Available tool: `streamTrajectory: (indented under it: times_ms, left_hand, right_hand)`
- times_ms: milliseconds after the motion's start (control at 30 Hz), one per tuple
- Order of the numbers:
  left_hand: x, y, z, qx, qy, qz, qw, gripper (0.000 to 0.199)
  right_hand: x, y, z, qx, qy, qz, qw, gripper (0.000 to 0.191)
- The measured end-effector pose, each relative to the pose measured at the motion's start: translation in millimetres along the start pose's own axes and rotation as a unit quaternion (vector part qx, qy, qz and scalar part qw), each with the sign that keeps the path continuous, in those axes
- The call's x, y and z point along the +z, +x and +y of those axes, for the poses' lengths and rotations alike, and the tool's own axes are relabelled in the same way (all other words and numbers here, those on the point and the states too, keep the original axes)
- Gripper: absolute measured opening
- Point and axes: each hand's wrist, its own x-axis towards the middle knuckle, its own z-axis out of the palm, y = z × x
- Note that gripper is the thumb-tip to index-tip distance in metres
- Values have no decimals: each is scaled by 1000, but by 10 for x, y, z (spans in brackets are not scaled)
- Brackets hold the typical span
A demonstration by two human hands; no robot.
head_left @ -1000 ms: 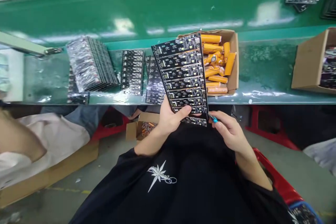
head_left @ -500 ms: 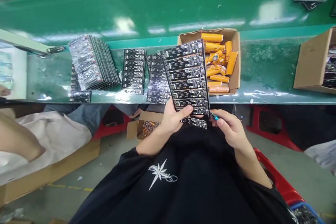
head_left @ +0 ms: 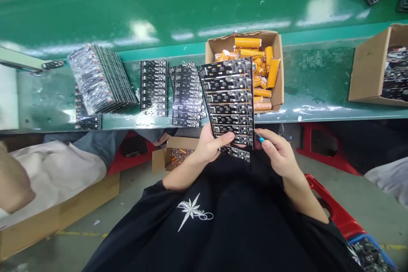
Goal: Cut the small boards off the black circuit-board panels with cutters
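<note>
The left hand [head_left: 208, 144] grasps the lower part of a black circuit-board panel [head_left: 228, 97], held at the front edge of the green workbench [head_left: 314, 68]. The right hand [head_left: 279, 153] pinches a blue tool [head_left: 261, 140] at the panel's right edge; beyond stands a cardboard box [head_left: 279, 89] of orange cylinders [head_left: 247, 43].
</note>
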Motion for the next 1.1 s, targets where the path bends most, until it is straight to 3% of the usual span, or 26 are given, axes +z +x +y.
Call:
streamTrajectory:
  times_ms: [67, 133, 267, 333, 467, 567, 667, 767, 900, 1000, 1100]
  left_hand:
    - [-10, -15, 0, 13, 27, -12, 1000, 44]
    - [-29, -23, 11, -14, 17, -31, 999, 45]
    - [-47, -9, 23, -113, -49, -73, 990, 57]
    - [-28, 0, 14, -120, -51, -76, 988, 54]
    - [19, -9, -8, -71, -15, -48, 996, 51]
    - [15, -34, -29, -38, 23, -40, 998, 48]
    - [-16, -54, -57, -30, 46, -65, 996, 45]
    - [-51, -59, -82, -84, 6, -91, 992, 48]
    - [-87, -50, -110, -151, -46, -159, 974, 58]
    - [-104, -35, -102, -91, 15, -171, 981, 60]
    - [-90, -6, -58, 1, 62, -106, 992, 74]
  right_hand:
    - [0, 14, -47, -5, -44, 24, 999, 35]
    - [-8, 33, -59, 7, -25, 8, 1000, 39]
    - [-15, 61, 24, 57, 166, -73, 982, 55]
    - [-11, 59, 63, 64, 201, -71, 975, 54]
    - [6, 39, 29, 23, 92, 12, 995, 35]
    - [6, 29, -44, -3, 4, 50, 999, 37]
    - [-14, 25, -62, 12, -17, 74, 997, 42]
    - [-29, 28, -20, 53, 67, 42, 995, 47]
    - [-35, 48, 42, 121, 231, -35, 965, 64]
    - [-86, 54, 49, 82, 192, -37, 977, 60]
    - [-153, 30, 7, 39, 94, -36, 994, 59]
